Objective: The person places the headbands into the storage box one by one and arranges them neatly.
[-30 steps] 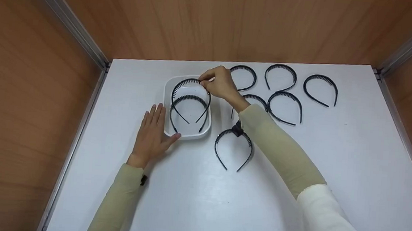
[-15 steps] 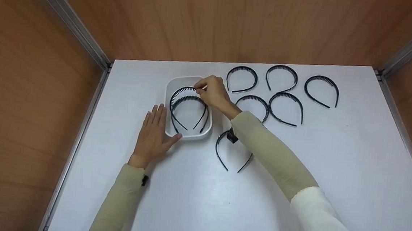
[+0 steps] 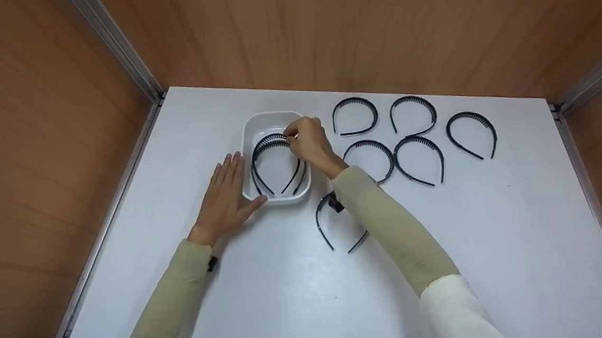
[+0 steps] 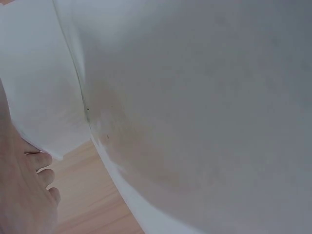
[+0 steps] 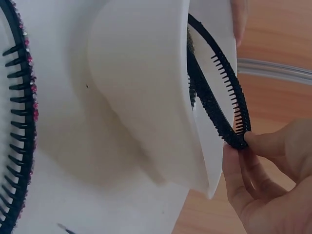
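Observation:
My right hand (image 3: 311, 142) pinches a black toothed headband (image 5: 239, 107) between thumb and fingertips at the top of its arc. The band hangs inside a white plastic container (image 3: 277, 202), its ends pointing toward the near side. A second black headband (image 3: 300, 184) lies in the container, closely overlapped by the held one. My left hand (image 3: 219, 198) rests flat against the container's left side, fingers straight and thumb by the near corner. In the left wrist view, part of the left hand (image 4: 24, 185) shows beside the container's pale wall (image 4: 195, 97).
Several black headbands lie on the white table (image 3: 291, 306), among them one at the far right (image 3: 472, 117). Another, with a dark bow (image 3: 335, 203), lies partly under my right forearm. Wooden panels (image 3: 310, 32) stand behind and at both sides.
My right hand has lowered the headband into the container, moving slightly toward the near side, so its arc now nearly lines up with the other band. The left hand stays in place.

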`<state>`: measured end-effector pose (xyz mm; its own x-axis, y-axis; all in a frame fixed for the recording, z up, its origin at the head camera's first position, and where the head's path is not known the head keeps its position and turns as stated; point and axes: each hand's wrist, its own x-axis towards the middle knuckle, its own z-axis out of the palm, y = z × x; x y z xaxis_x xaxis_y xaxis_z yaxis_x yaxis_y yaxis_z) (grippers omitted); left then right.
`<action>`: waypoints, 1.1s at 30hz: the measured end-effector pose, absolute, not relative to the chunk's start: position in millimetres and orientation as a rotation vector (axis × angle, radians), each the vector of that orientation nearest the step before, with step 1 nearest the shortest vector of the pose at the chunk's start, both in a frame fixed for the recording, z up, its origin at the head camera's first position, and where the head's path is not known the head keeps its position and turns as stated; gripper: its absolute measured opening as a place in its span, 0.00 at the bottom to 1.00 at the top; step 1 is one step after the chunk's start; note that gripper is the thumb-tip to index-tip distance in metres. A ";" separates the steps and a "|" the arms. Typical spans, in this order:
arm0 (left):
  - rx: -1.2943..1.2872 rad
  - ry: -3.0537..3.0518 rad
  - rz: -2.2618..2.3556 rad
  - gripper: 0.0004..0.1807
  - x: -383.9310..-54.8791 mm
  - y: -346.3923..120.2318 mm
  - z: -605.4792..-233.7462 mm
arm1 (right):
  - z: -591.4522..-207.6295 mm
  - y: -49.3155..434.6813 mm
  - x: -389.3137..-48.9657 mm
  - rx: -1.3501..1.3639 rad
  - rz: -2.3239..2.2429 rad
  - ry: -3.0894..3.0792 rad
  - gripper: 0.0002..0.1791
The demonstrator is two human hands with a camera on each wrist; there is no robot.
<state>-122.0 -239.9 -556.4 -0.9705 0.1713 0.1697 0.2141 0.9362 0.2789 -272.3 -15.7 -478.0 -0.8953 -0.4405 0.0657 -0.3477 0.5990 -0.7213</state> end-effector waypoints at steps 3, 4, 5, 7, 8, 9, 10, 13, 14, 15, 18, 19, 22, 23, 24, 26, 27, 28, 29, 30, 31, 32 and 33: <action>-0.298 -2.943 -0.456 0.60 -121.2 -240.0 -558.6 | -480.8 -16.9 -270.9 -0.673 -1.161 2.711 0.11; -0.295 -2.946 -0.457 0.60 -121.4 -240.1 -558.0 | -481.0 -17.6 -271.2 -0.681 -1.157 2.717 0.12; -0.295 -2.945 -0.458 0.60 -121.6 -240.3 -557.5 | -480.9 -18.3 -271.2 -0.682 -1.153 2.718 0.12; -0.295 -2.948 -0.456 0.60 -121.8 -240.5 -556.9 | -481.5 -19.8 -271.1 -0.676 -1.137 2.712 0.12; -0.294 -2.953 -0.453 0.60 -121.7 -240.5 -556.6 | -481.9 -20.5 -270.9 -0.668 -1.126 2.707 0.12; -0.295 -2.956 -0.451 0.60 -121.7 -240.6 -556.5 | -482.3 -21.1 -270.5 -0.659 -1.114 2.700 0.12; -0.295 -2.960 -0.451 0.60 -121.7 -240.6 -556.4 | -483.0 -21.7 -270.1 -0.652 -1.100 2.694 0.12; -0.294 -2.970 -0.453 0.60 -121.5 -240.5 -556.5 | -485.3 -23.0 -269.6 -0.640 -1.072 2.689 0.13; -0.293 -2.971 -0.454 0.60 -121.5 -240.6 -556.6 | -486.2 -23.4 -269.6 -0.639 -1.068 2.691 0.12; -0.293 -2.972 -0.456 0.61 -121.5 -240.6 -556.6 | -487.2 -23.8 -269.7 -0.638 -1.069 2.692 0.12; -0.297 -2.963 -0.470 0.61 -121.5 -240.4 -556.5 | -490.4 -25.0 -270.2 -0.631 -1.074 2.699 0.12; -0.298 -2.962 -0.471 0.61 -121.4 -240.5 -556.4 | -491.3 -25.5 -270.3 -0.628 -1.071 2.699 0.12; -0.307 -2.951 -0.478 0.61 -121.4 -241.0 -556.3 | -492.7 -27.4 -270.4 -0.624 -1.055 2.700 0.12; -0.311 -2.942 -0.481 0.61 -121.4 -241.2 -556.6 | -492.6 -28.2 -270.4 -0.623 -1.046 2.700 0.13; -0.313 -2.942 -0.480 0.61 -121.3 -241.3 -556.9 | -492.6 -28.9 -270.4 -0.622 -1.038 2.700 0.13; -0.319 -2.931 -0.481 0.61 -121.1 -241.3 -557.5 | -492.1 -30.1 -270.4 -0.619 -1.032 2.701 0.13; -0.319 -2.931 -0.480 0.61 -120.9 -241.3 -557.6 | -491.8 -30.7 -270.3 -0.617 -1.029 2.701 0.13; -0.319 -2.932 -0.478 0.61 -120.8 -241.3 -557.6 | -491.4 -31.1 -270.2 -0.615 -1.030 2.701 0.13; -0.316 -2.936 -0.476 0.61 -120.8 -241.3 -557.6 | -491.2 -31.4 -270.4 -0.614 -1.030 2.703 0.13; -0.312 -2.945 -0.474 0.60 -120.8 -241.3 -557.2 | -491.1 -31.6 -270.5 -0.613 -1.032 2.705 0.13; -0.309 -2.951 -0.475 0.60 -120.8 -241.1 -556.8 | -491.1 -31.5 -270.6 -0.610 -1.035 2.708 0.13; -0.305 -2.961 -0.474 0.60 -120.9 -241.0 -556.4 | -491.4 -31.3 -271.0 -0.611 -1.034 2.712 0.13; -0.303 -2.966 -0.475 0.60 -121.0 -240.8 -556.0 | -492.0 -31.0 -271.4 -0.612 -1.041 2.710 0.13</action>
